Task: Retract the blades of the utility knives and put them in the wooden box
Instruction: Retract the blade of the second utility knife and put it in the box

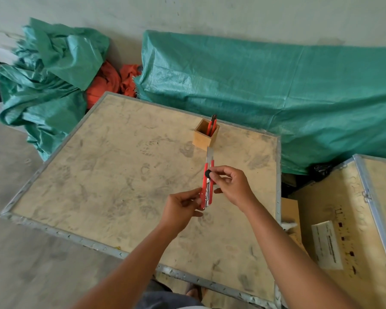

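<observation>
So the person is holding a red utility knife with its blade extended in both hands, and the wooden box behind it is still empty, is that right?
Not quite: the wooden box is not empty. The head view shows another red knife standing in it. The rest holds: left hand and right hand hold the utility knife, blade extended.

Box on tabletop, far side.
Knife (212, 124) in box (204, 137); second knife (207, 186) held in front; tarps (276, 90) behind tabletop (120, 175).
</observation>
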Available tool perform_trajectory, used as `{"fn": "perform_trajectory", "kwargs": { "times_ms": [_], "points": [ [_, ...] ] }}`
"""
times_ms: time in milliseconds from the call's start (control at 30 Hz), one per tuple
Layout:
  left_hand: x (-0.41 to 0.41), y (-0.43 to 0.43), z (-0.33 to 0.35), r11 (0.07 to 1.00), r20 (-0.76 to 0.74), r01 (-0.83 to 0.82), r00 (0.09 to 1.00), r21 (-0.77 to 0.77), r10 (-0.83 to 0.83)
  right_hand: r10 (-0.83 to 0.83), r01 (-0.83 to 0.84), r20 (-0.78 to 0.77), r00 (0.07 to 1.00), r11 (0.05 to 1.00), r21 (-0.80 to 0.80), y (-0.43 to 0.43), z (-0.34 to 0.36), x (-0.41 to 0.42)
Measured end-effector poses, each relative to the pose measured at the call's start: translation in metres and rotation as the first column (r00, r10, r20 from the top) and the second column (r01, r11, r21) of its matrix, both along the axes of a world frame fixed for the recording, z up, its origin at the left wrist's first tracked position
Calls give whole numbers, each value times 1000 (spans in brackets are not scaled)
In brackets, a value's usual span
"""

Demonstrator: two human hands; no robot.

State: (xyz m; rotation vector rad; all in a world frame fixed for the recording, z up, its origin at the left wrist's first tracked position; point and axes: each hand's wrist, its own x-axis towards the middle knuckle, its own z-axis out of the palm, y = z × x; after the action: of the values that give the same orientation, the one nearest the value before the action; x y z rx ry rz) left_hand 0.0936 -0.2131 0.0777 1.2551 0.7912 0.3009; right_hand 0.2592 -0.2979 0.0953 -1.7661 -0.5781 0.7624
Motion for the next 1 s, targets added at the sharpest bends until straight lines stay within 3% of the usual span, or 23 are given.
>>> {"fn": "perform_trajectory", "kwargs": {
  "times_ms": [167, 400, 600, 800, 1000],
  "points": [
    [-3, 6, 11, 1000, 24, -9, 1000, 7, 9, 152, -150, 20, 988, 986, -70, -18, 3, -12],
    [-10, 3, 21, 1000, 39, 21, 999, 22, -22, 209, -199, 135, 969, 977, -81, -35, 13, -29],
    [-11, -4, 28, 998, 65, 49, 997, 29, -51, 112, -96, 213, 971, 992, -82, -43, 16, -38],
    [-8, -4, 35, 999, 82, 39, 996, 33, -41, 125, -129, 206, 971, 992, 9, -46, 27, -39],
    [-7, -3, 40, 997, 85, 49, 995, 65, -55, 57, -48, 296, 953, 998, -40, -41, 33, -41]
  ]
}}
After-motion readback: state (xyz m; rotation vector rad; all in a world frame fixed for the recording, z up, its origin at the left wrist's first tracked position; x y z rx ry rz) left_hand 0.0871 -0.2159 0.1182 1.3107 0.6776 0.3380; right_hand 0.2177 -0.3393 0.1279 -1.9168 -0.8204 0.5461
